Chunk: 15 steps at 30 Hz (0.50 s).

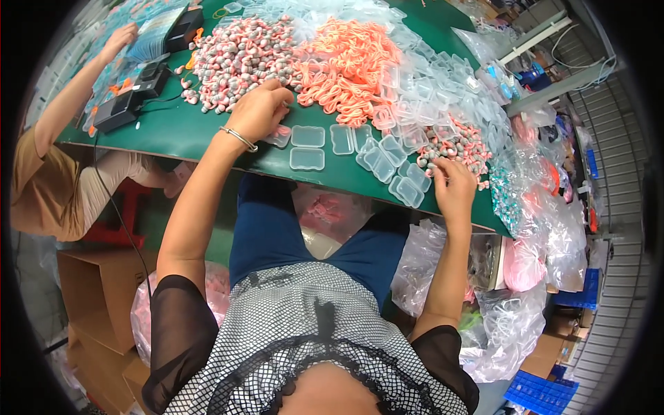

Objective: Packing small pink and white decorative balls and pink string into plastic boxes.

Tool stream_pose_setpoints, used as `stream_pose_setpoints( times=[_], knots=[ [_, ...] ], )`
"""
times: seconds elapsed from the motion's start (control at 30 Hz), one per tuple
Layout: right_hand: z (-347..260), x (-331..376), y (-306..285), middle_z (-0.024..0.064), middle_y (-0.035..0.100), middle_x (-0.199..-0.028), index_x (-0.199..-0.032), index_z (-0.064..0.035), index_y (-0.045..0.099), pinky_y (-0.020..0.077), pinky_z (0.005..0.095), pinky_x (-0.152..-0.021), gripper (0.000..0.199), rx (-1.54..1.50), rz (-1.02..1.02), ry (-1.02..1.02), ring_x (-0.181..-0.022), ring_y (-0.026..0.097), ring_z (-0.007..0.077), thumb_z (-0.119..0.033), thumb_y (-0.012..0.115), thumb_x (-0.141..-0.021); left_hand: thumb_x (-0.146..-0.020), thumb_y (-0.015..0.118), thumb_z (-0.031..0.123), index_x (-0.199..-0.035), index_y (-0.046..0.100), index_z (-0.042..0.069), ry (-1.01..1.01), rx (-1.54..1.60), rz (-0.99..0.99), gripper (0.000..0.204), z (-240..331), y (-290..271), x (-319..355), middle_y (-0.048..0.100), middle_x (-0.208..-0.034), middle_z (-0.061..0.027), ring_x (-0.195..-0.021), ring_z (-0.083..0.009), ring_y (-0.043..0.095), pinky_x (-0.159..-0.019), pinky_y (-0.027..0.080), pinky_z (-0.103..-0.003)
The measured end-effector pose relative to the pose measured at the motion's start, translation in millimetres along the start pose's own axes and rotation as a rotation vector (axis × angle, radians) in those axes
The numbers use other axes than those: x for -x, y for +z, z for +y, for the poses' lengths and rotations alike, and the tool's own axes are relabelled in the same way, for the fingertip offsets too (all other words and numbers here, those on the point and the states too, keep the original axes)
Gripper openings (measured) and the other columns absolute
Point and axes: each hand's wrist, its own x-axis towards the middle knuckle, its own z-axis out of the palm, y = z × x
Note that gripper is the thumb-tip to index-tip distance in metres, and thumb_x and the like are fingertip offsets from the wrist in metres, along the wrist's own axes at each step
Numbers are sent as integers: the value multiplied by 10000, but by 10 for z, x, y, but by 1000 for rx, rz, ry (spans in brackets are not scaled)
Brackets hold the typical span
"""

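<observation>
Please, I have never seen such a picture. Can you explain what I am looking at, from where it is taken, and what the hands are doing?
A camera on a person's head looks down, so the edges bend. The left hand rests on a heap of pink-and-grey small parts; whether it grips one is unclear. The right hand touches a smaller heap. On the green table lie clear plastic cases and orange cords. Another person's arm works at far left.
</observation>
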Motion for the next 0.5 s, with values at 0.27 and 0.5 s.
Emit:
stream_pose_setpoints(
  times=[0.27,0.5],
  knots=[
    [-78,-210,152,53,678,-835,-833,-123,714,382,445,-784,81,173,-83,-73,-829,640,257,-192,724,-791,-771,758,202,-918,732,114,-283,-126,-25,173,130,-73,96,655,-947,-111,-861,-314,664,-743,524,-425],
    [-161,-228,57,72,690,-779,-830,-64,698,471,361,-633,77,101,-9,-17,-671,642,227,-111,723,-775,-789,684,143,-933,736,141,-412,-63,-65,154,222,-49,36,717,-824,-112,-822,-324,694,-739,543,-452]
  ],
)
